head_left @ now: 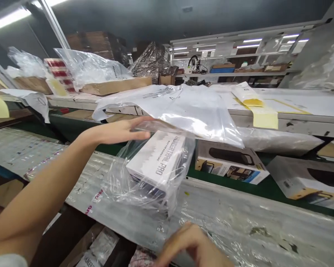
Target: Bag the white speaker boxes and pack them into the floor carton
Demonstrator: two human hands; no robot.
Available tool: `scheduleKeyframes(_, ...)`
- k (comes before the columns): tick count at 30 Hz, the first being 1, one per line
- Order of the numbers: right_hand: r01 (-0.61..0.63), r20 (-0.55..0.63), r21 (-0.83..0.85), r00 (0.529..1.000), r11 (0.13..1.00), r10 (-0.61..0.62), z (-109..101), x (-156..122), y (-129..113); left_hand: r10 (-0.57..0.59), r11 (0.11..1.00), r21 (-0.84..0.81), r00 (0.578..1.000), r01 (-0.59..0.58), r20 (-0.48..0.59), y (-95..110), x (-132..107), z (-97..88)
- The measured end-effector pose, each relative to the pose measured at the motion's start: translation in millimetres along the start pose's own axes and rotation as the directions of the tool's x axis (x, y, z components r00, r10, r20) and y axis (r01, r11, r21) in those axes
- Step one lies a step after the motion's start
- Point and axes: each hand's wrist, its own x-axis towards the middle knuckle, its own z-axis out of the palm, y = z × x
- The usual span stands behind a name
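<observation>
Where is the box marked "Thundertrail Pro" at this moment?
Near the middle of the head view, the box is inside a clear bag, just right of the left hand.

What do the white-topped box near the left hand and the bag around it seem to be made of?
Box: probably printed cardboard, fairly matt, judging by its flat panels and crisp edges. Bag: thin, clear, glossy plastic film, as wrinkles and glints suggest; which plastic, I cannot tell.
</observation>
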Motion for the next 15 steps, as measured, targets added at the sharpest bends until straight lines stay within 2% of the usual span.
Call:
scheduleKeyframes(1,0.091,-0.161,-0.184,0.979,0.979,-0.122,-16,-3,-2,-0.011,0.999,-0.030,1.000,0.011,-0.005,-15,-8,0.5)
scheduleKeyframes(2,0.157,-0.300,-0.371,0.913,0.915,-0.278,-29,-2,-2,-0.030,0.996,-0.086,0.999,0.029,-0.010,-27,-15,2.9)
scheduleKeyframes(3,0.185,-0.377,-0.550,0.815,0.814,-0.440,-40,4,0,-0.044,0.988,-0.150,0.999,0.042,-0.010,-36,-21,6.9)
scheduleKeyframes(4,0.182,-0.376,-0.705,0.723,0.685,-0.579,-48,13,2,-0.042,0.977,-0.210,0.999,0.037,-0.019,-40,-26,12.2)
scheduleKeyframes(5,0.167,-0.316,-0.821,0.665,0.547,-0.677,-54,25,4,-0.026,0.968,-0.251,0.999,0.014,-0.047,-40,-31,18.1)
scheduleKeyframes(6,0.162,-0.224,-0.894,0.646,0.418,-0.730,-57,37,5,0.003,0.964,-0.264,0.995,-0.029,-0.095,-35,-34,23.9)
scheduleKeyframes(8,0.196,-0.053,-0.949,0.675,0.248,-0.736,-58,60,3,0.085,0.973,-0.195,0.980,-0.120,-0.181,-18,-38,33.7)
scheduleKeyframes(10,0.245,0.054,-0.954,0.706,0.172,-0.706,-56,79,-2,0.136,0.986,-0.073,0.981,-0.147,-0.135,4,-38,39.8)
scheduleKeyframes(13,0.300,0.132,-0.944,0.725,0.137,-0.676,-54,98,-14,0.091,0.991,0.097,0.996,-0.092,0.013,26,-26,42.9)
scheduleKeyframes(15,0.364,0.156,-0.913,0.728,0.184,-0.668,-53,104,-18,0.044,0.981,0.185,0.997,-0.055,0.062,30,-14,42.6)
